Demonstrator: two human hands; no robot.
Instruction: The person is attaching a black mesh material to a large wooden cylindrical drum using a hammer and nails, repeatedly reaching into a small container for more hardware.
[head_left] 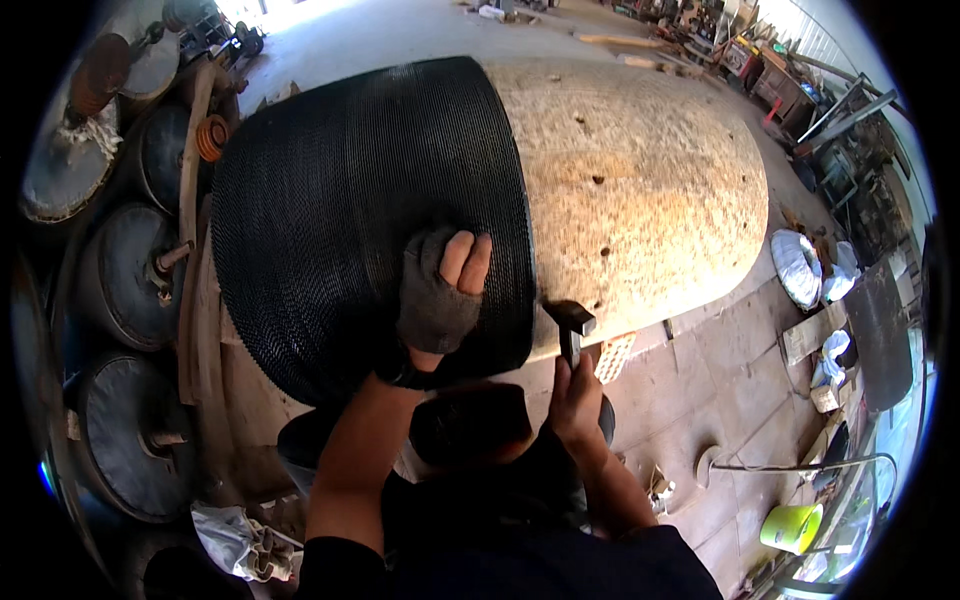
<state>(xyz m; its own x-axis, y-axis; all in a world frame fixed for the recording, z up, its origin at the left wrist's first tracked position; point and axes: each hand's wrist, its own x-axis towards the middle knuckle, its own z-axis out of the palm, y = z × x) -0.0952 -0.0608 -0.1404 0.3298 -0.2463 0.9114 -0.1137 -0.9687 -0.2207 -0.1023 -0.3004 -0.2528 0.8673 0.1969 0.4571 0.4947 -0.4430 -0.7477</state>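
Observation:
A large roller lies across in front of me. Its left part is wrapped in black, finely toothed wire rows (370,170), and its right part is bare, pale and speckled wood (650,190) with several small dark holes. My left hand (440,290), in a dark fingerless glove, rests on the black rows near their right edge. Its fingers are curled closed; whatever they may hold is hidden. My right hand (577,400) grips the handle of a hammer (572,320). The hammer's head is beside the roller's near side, just right of the black edge; whether it touches cannot be told.
Dark round drums (135,435) with stub shafts line the left side, beside long wooden beams (195,150). White bags (797,268) lie on the floor at right, with a yellow-green bucket (792,528) nearer me. A crumpled pale sack (240,540) sits at lower left.

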